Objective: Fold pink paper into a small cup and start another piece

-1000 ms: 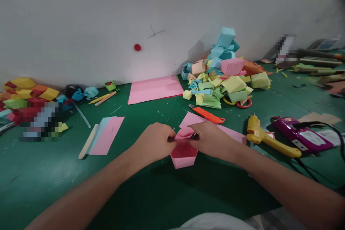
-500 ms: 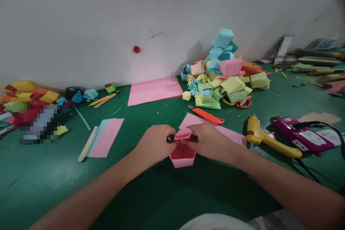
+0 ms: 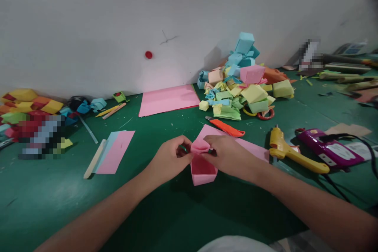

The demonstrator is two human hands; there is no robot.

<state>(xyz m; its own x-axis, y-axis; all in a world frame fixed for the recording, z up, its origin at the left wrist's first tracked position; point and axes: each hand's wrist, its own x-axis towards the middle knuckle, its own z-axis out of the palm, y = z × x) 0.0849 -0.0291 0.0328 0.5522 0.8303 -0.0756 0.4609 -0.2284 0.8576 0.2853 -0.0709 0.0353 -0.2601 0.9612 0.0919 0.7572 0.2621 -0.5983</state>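
A small pink paper box (image 3: 202,167) stands open-topped on the green table (image 3: 59,204) in front of me. My left hand (image 3: 169,159) pinches its left rim with curled fingers. My right hand (image 3: 227,153) pinches the right rim, where a folded pink flap rises at the far edge. A pink sheet (image 3: 251,146) lies under and beyond my right hand.
An orange utility knife (image 3: 226,126) lies just past the hands. A yellow glue gun (image 3: 291,153) and a purple tool (image 3: 327,149) sit right. A pile of coloured paper boxes (image 3: 242,86) stands by the white wall. Pink sheets (image 3: 169,99) and paper strips (image 3: 113,151) lie left.
Both hands have shifted slightly on the box; it has turned a little and the folded flap at its far rim now stands up more between the fingertips.
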